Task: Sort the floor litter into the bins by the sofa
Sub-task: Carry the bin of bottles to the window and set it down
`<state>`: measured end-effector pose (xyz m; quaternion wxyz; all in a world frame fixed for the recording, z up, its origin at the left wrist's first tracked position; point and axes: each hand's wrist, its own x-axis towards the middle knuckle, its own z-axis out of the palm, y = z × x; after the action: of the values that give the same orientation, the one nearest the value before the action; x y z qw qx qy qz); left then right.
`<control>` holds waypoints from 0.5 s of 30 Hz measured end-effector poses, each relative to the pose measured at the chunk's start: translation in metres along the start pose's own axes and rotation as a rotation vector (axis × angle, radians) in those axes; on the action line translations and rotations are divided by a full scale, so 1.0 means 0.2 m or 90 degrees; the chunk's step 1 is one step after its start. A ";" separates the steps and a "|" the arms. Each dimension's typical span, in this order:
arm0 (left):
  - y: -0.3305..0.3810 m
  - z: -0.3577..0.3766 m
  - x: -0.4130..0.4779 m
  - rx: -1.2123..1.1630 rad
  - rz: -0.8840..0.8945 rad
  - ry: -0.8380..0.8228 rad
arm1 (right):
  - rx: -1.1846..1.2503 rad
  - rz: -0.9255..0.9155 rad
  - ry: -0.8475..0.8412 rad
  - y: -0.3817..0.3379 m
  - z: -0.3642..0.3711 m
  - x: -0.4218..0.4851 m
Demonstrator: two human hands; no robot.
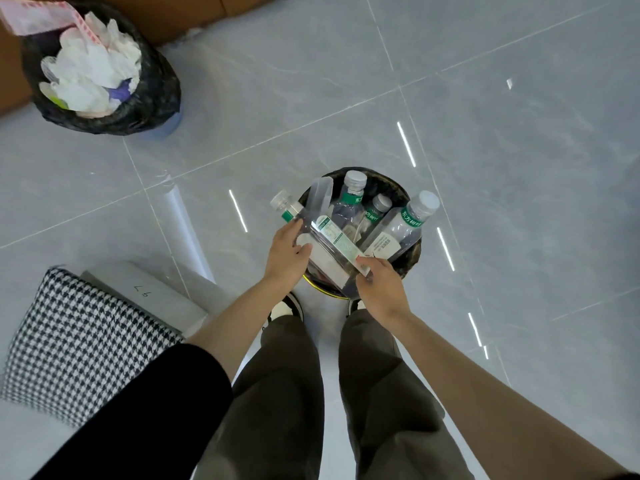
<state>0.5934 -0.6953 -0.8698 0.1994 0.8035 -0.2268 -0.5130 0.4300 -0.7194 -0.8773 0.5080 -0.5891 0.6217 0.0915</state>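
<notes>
dark olive trousers (277, 393) and a black sleeve (145, 410) fill the bottom edge. both hands grip one clear bottle (332, 242) lying across the near rim of the black-lined bin (410, 258): left hand (285, 252) round its upper body, right hand (381, 282) at its base. its white-green label is too small to read. upright bottles (408, 223) inside carry green bands reading 东方树叶. a second bin (156, 88), well apart by the brown sofa (180, 19), holds white tissues (93, 67).
</notes>
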 end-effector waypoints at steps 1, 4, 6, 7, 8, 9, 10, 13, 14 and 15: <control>-0.01 -0.01 -0.01 -0.022 0.002 0.017 | 0.027 0.011 0.022 0.00 -0.01 -0.01; -0.04 -0.02 -0.02 -0.136 -0.056 0.121 | 0.059 0.040 0.110 0.02 -0.06 -0.03; -0.06 -0.04 -0.01 -0.214 -0.123 0.185 | 0.080 0.076 0.171 0.05 -0.09 -0.02; -0.07 -0.05 0.01 -0.238 -0.149 0.195 | 0.097 0.102 0.196 0.06 -0.11 -0.02; -0.09 -0.05 0.02 -0.251 -0.170 0.192 | 0.118 0.132 0.216 0.08 -0.12 0.00; -0.10 -0.06 0.04 -0.255 -0.188 0.183 | 0.141 0.164 0.229 0.09 -0.13 0.01; -0.12 -0.07 0.06 -0.255 -0.204 0.169 | 0.163 0.195 0.235 0.10 -0.13 0.03; -0.16 -0.06 0.14 -0.253 -0.239 0.099 | 0.224 0.265 0.227 0.14 -0.12 0.10; -0.16 -0.06 0.15 -0.250 -0.245 0.068 | 0.235 0.277 0.223 0.15 -0.11 0.12; -0.18 -0.04 0.18 -0.242 -0.245 0.040 | 0.245 0.288 0.219 0.17 -0.09 0.16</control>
<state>0.6205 -0.6860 -0.9129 0.2524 0.7956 0.0368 -0.5496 0.3985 -0.7419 -0.9087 0.4646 -0.3365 0.8189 -0.0182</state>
